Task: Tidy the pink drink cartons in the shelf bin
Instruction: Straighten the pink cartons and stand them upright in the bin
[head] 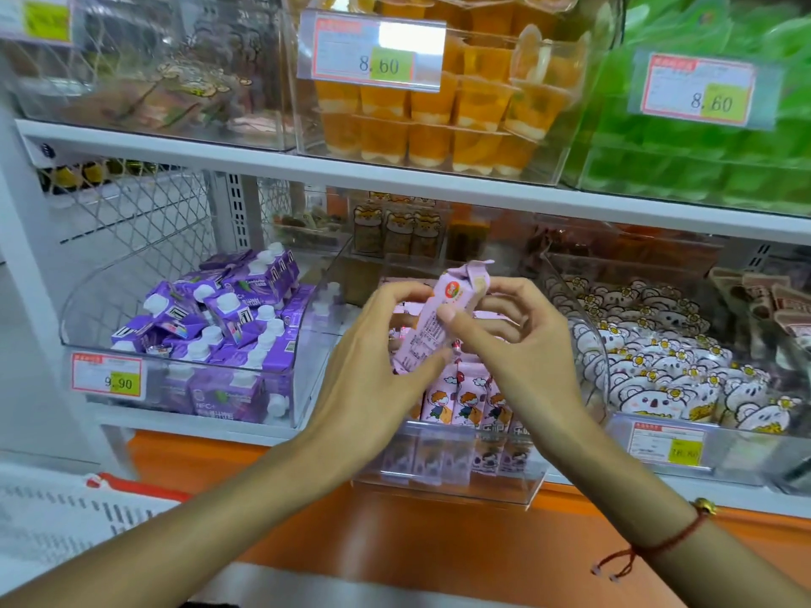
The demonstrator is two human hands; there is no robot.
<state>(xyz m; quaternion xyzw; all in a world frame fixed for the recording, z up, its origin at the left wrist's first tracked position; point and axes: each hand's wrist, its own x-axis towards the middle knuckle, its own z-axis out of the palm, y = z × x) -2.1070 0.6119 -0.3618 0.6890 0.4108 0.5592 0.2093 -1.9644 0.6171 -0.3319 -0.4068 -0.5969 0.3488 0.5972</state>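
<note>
Both hands hold one pink drink carton [443,315] tilted above the clear shelf bin [447,489] at the front edge of the lower shelf [197,425]. The left hand [373,366] has its grip curled round the carton's lower left side, fingertips on the upper edge; the right hand [522,344] pinches it with the thumb on the printed face and the fingers behind. The carton's top flap is folded, a round red and green logo sits near its top, and small print runs down its side, too fine to read. In the bin below, at least three more pink cartons [469,399] stand upright in a row along the front wall, each with a cartoon child; others behind are hidden by the hands. To the left, a clear bin holds a loose heap of purple cartons [219,318] with white caps, too jumbled to count, some marked "NFC+"; its price tag [107,378] reads 9.90. To the right lies a pile of white bear-face packets [667,370], with a tag below that is blurred. On the upper shelf, two price tags read 8.60: one [373,52] before stacked orange jelly cups [447,120], one [702,89] before green packs [702,168]. A red string bracelet [658,546] circles the right wrist.
</note>
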